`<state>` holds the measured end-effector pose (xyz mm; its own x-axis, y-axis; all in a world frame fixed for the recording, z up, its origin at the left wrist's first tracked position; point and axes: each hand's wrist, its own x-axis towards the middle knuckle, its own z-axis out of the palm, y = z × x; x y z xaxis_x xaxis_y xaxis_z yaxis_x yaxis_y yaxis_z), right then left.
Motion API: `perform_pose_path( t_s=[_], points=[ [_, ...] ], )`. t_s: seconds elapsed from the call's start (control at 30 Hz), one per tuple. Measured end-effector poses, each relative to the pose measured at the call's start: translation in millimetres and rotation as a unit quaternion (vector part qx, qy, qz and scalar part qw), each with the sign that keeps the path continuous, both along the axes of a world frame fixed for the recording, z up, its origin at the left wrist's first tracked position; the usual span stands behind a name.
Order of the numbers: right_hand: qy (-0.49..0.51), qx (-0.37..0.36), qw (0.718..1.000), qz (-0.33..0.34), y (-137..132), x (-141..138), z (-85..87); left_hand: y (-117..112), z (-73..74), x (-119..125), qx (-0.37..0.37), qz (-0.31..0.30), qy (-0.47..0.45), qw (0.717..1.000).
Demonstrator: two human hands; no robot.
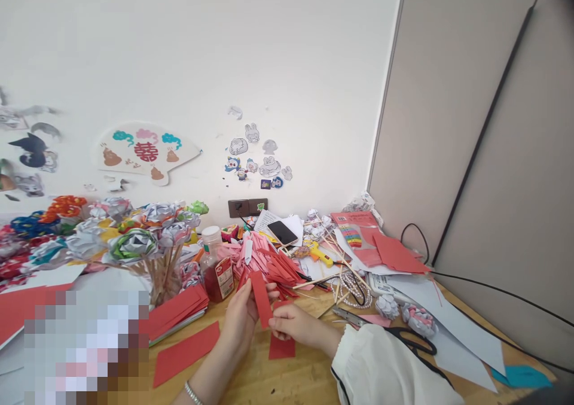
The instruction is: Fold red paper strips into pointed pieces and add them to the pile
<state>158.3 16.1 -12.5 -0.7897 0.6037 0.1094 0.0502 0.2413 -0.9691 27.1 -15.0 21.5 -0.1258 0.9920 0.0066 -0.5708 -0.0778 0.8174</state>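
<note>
My left hand and my right hand together hold a narrow red paper strip upright above the wooden table. The left fingers pinch its upper left edge; the right fingers are closed on its lower end. A small red paper rectangle lies flat just under the right hand. A pile of folded red and pink strips sits right behind the hands. A longer red rectangle lies to the left of my left forearm.
Paper flowers on sticks crowd the left. A red-labelled bottle, a phone, a yellow glue gun, black-handled scissors, white sheets, red paper sheets and cables surround the hands. A blurred patch covers the lower left.
</note>
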Motion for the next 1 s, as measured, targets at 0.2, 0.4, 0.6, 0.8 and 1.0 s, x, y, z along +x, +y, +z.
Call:
perform_pose_path(
  t_s=[0.2, 0.4, 0.6, 0.8, 1.0],
  points=[
    [0.004, -0.051, 0.999, 0.015, 2, 0, 0.5, -3, 4.1, 6, 0.019, 0.007, 0.000, 1.000],
    [0.015, 0.082, 0.985, -0.149, 12, 1, -3.7, 2, 0.0, 6, 0.009, 0.055, 0.065, 0.996],
    [0.108, 0.098, 0.959, -0.244, 16, 5, 7.3, 4, -3.8, 8, -0.011, 0.041, 0.217, 0.975],
    [0.158, 0.019, 0.962, -0.222, 13, 6, 11.0, 1, -12.9, 17, -0.038, -0.061, 0.261, 0.963],
    [0.148, -0.017, 0.965, -0.217, 11, 7, 13.3, 0, -14.2, 17, -0.048, -0.068, 0.285, 0.955]
  ],
)
